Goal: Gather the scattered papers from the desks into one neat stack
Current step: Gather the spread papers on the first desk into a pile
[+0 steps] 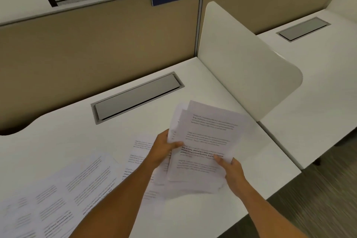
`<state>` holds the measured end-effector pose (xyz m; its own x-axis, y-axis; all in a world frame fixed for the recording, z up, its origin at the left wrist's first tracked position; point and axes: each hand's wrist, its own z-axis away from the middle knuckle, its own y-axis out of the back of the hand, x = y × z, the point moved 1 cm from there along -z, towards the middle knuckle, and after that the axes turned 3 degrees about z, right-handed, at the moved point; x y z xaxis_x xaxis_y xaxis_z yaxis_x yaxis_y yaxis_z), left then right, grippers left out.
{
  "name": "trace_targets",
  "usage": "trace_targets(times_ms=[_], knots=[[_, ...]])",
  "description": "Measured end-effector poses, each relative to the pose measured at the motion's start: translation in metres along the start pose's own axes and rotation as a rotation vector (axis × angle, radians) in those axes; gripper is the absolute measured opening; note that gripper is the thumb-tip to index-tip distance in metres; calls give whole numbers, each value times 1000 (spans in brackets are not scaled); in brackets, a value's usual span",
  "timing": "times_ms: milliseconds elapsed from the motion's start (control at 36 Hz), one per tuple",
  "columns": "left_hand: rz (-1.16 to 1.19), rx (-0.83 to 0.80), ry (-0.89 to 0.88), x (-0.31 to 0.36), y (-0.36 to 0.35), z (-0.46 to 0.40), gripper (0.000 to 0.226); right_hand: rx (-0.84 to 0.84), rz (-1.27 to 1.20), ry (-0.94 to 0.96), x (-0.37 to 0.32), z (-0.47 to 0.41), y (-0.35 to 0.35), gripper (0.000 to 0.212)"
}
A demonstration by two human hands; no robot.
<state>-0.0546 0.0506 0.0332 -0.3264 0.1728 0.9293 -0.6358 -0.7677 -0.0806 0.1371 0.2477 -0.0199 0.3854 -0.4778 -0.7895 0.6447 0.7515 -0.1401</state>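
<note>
I see both hands pinching the uneven bundle of papers (pixel 204 141); left hand (pixel 164 150), right hand (pixel 229 168); loose sheets (pixel 77 183) on desk (pixel 67 131).

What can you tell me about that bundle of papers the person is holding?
The bundle of papers is several white printed sheets with blurred lines of text, loosely fanned with uneven edges. It is held above the white desk, tilted away. The left hand grips its left edge; the right hand grips its lower right corner.

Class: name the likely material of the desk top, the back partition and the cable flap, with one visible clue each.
Desk top: probably white laminate, smooth and matte.
Back partition: seemingly tan fabric, dull, no shine.
Cable flap: likely brushed metal or grey plastic, flat with faint sheen.
</note>
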Motion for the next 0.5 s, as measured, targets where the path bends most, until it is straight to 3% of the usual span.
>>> trace_targets(times_ms=[222,500], knots=[[35,148,-22,4,32,25,46,-21,113,100,-23,11,-40,23],[-7,291,-51,-7,84,75,37,-70,205,109,-3,33,-105,23]])
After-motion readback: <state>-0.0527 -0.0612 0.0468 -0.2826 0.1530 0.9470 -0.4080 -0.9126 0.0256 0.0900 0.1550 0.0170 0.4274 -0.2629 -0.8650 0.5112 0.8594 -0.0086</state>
